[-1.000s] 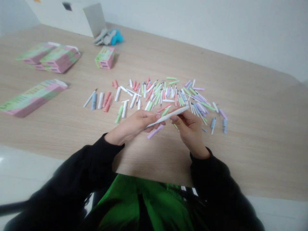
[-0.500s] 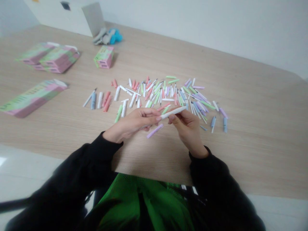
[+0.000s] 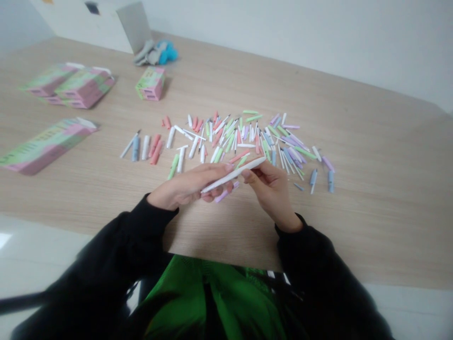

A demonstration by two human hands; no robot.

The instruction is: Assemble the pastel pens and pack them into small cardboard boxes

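A slim white pen slants across both hands above the table, its tapered tip pointing down to the left. Around its middle, my left hand has its fingers beneath the barrel and holds it lightly. My right hand pinches the upper right end between thumb and fingers. Partly hidden under the left fingertips, a purple pen piece lies on the table. Just beyond the hands spreads a pile of loose pen parts in white, green, coral, purple and blue, with several thin white refills among them.
At the left lies a long pink-and-green box, with stacked similar boxes behind it. A single box stands apart, near grey-and-blue gloves and a white carton. Blue caps lie on the right.
The white pen has shifted left and now shows its full length across my left fingers. My left hand's grip on it has loosened or shifted; my right hand moved slightly left.
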